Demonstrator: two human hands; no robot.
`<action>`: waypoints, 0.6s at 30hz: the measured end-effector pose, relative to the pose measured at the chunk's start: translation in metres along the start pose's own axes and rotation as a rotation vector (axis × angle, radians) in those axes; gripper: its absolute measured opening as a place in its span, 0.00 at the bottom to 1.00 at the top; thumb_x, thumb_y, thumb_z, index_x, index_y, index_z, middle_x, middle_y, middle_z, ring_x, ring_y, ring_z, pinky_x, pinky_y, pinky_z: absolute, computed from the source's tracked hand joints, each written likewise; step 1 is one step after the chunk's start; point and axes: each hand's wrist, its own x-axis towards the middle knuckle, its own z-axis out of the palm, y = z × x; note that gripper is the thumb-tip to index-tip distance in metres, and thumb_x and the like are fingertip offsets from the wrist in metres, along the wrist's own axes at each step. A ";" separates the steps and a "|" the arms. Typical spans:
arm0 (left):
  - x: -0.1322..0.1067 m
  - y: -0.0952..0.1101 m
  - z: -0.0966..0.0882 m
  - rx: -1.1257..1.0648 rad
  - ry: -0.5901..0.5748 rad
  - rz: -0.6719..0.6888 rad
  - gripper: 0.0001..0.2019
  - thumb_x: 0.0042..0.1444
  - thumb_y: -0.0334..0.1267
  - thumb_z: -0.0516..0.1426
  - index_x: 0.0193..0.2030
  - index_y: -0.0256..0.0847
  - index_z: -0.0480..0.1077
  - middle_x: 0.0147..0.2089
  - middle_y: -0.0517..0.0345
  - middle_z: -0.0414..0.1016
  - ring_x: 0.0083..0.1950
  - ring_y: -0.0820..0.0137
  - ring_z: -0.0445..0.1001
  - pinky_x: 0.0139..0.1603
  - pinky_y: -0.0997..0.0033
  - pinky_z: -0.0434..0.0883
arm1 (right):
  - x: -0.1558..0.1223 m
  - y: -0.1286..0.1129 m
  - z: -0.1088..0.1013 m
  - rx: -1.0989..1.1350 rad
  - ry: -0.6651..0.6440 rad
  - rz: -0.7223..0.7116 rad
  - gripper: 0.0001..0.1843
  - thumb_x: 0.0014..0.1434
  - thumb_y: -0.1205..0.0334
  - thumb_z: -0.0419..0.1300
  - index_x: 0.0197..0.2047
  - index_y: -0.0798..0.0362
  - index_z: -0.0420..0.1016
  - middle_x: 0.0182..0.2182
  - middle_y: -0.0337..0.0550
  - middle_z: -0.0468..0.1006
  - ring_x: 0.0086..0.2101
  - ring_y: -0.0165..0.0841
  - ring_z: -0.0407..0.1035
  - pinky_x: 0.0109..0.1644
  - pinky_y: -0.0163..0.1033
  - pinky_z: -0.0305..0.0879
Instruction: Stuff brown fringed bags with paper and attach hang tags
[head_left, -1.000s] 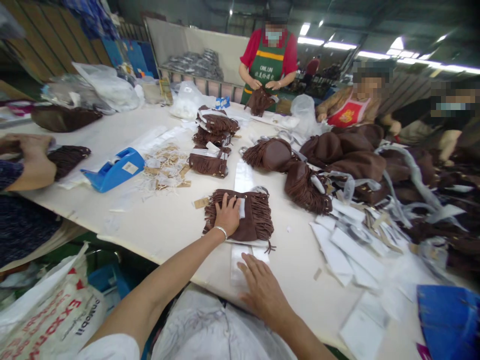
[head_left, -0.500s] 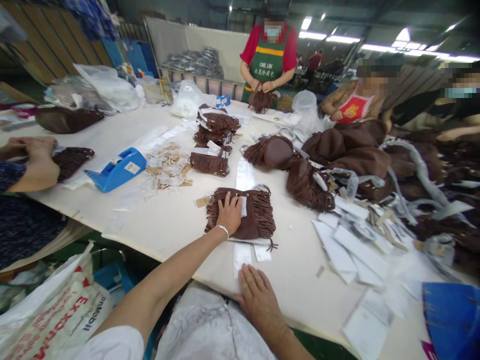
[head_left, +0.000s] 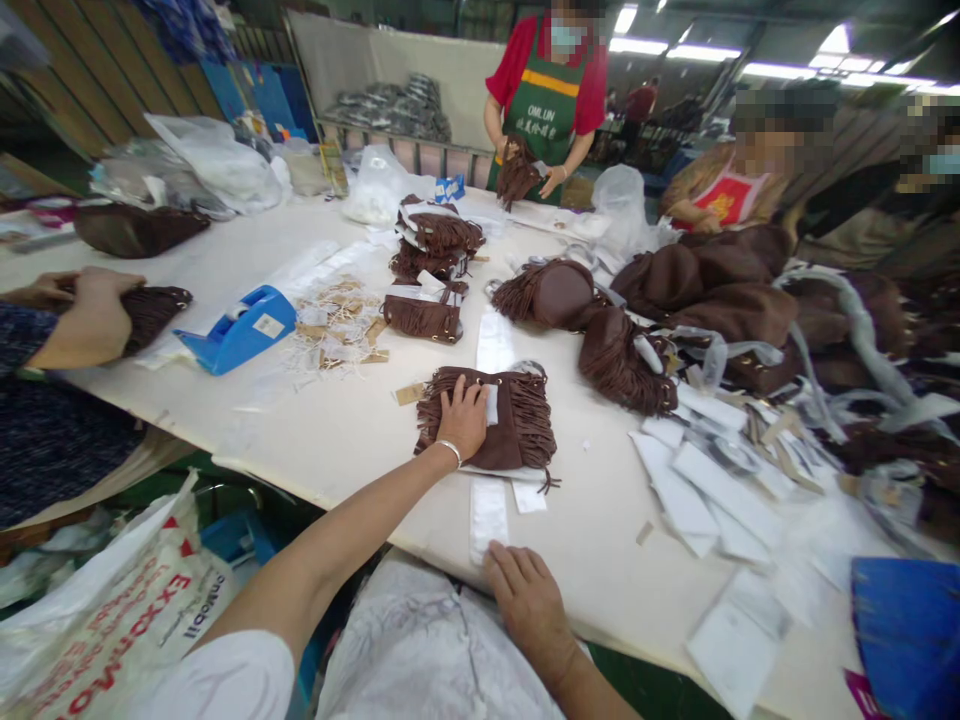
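My left hand lies flat, fingers spread, on a brown fringed bag in the middle of the white table. A long white strip runs under the bag toward me. My right hand rests palm down at the near table edge, fingers on the near end of that strip. A white slip sits on the bag beside my left fingers.
A blue tape dispenser and loose tags lie to the left. Stacked fringed bags sit beyond; a heap of brown bags and white papers fills the right. Other people work around the table. A printed sack stands lower left.
My right hand has slid back along the strip toward the table edge. My left hand stays on the bag.
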 end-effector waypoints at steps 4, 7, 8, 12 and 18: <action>0.000 -0.002 0.003 -0.002 0.004 0.009 0.26 0.63 0.34 0.44 0.68 0.41 0.55 0.67 0.45 0.59 0.73 0.51 0.40 0.66 0.36 0.51 | 0.007 0.002 -0.005 0.109 0.004 0.160 0.10 0.67 0.69 0.50 0.47 0.56 0.70 0.44 0.50 0.77 0.42 0.38 0.70 0.47 0.44 0.66; 0.001 -0.002 0.004 -0.001 0.014 0.014 0.26 0.63 0.34 0.44 0.68 0.41 0.55 0.67 0.45 0.59 0.73 0.51 0.40 0.66 0.36 0.51 | 0.014 0.006 -0.009 0.199 0.029 0.302 0.09 0.69 0.67 0.47 0.45 0.55 0.68 0.37 0.47 0.77 0.37 0.35 0.72 0.43 0.40 0.68; 0.000 -0.002 0.004 -0.001 0.018 0.015 0.26 0.63 0.34 0.44 0.68 0.41 0.55 0.67 0.46 0.59 0.73 0.50 0.41 0.66 0.36 0.51 | 0.016 0.008 -0.011 0.233 0.023 0.327 0.09 0.69 0.66 0.47 0.45 0.55 0.68 0.36 0.46 0.77 0.37 0.34 0.72 0.42 0.39 0.69; 0.000 -0.003 0.005 -0.002 0.027 0.021 0.26 0.63 0.33 0.44 0.68 0.40 0.55 0.66 0.46 0.60 0.73 0.50 0.41 0.65 0.35 0.51 | 0.019 0.014 -0.020 0.251 -0.116 0.181 0.15 0.66 0.60 0.53 0.54 0.56 0.66 0.51 0.52 0.74 0.48 0.39 0.70 0.50 0.43 0.68; 0.000 -0.003 0.005 -0.005 0.025 0.013 0.25 0.63 0.33 0.43 0.68 0.40 0.55 0.66 0.46 0.59 0.73 0.50 0.41 0.66 0.36 0.51 | -0.004 0.007 -0.006 -0.011 -0.124 0.004 0.22 0.64 0.65 0.58 0.61 0.55 0.66 0.61 0.51 0.68 0.56 0.46 0.64 0.55 0.49 0.62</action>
